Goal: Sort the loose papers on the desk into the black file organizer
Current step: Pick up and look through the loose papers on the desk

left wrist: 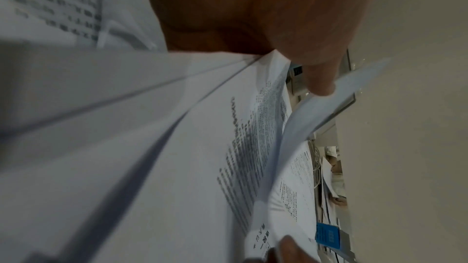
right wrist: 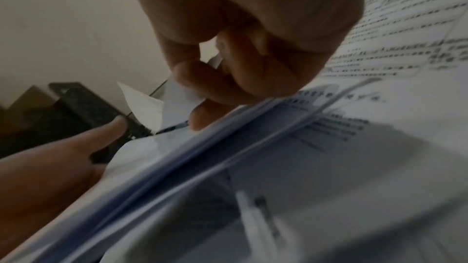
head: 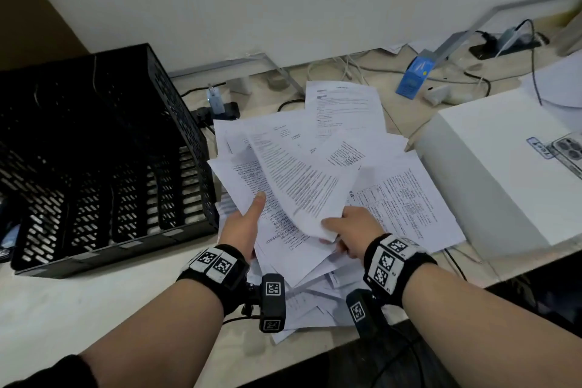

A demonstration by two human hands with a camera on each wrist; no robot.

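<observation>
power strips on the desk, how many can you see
2. One power strip lies just right of the black file organizer, behind the papers. The other power strip lies far right by the wall. More may be hidden.

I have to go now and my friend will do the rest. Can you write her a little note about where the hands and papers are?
Left hand: holds a few sheets from the pile, thumb on top.
Right hand: pinches the near corner of the top sheet, which is lifted.
Papers: most lie scattered on the desk, between the organizer and a white box.
Done: nothing seen filed; the slots that show look empty.
Left: sort every sheet into the organizer.
</observation>
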